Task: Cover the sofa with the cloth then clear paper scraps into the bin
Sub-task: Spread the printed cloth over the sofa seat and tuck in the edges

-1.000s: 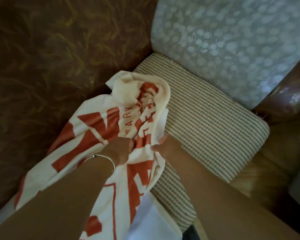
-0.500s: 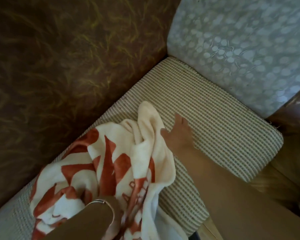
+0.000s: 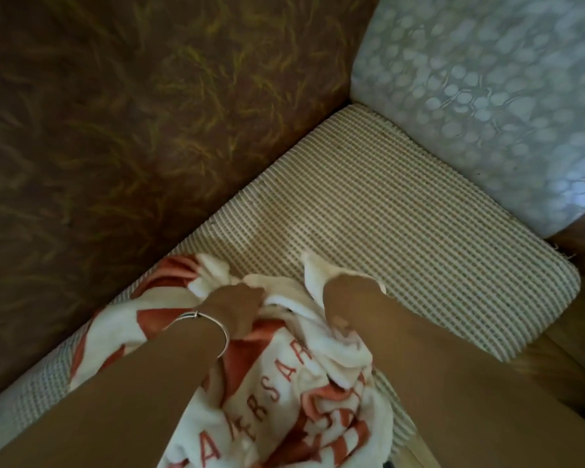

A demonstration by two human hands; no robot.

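Observation:
A white cloth with orange-red shapes and letters (image 3: pixel 284 383) lies bunched on the sofa's beige ribbed seat cushion (image 3: pixel 402 224). My left hand (image 3: pixel 237 307), a thin bangle on its wrist, grips a fold near the cloth's top edge. My right hand (image 3: pixel 345 292) is wrapped in the cloth just to the right and grips it from inside; its fingers are hidden under the white fabric. The right half of the cushion is bare. No paper scraps or bin are in view.
The sofa's dark brown patterned backrest (image 3: pixel 132 130) rises at the left. A pale blue-grey cushion with a round pattern (image 3: pixel 487 96) leans at the far right corner. A brown wooden armrest (image 3: pixel 581 258) borders the seat on the right.
Both hands pulled the cloth down toward me and regripped it. My right hand, which lay flat on the cushion half a second ago, is now inside the cloth. My left hand moved up to the cloth's top edge.

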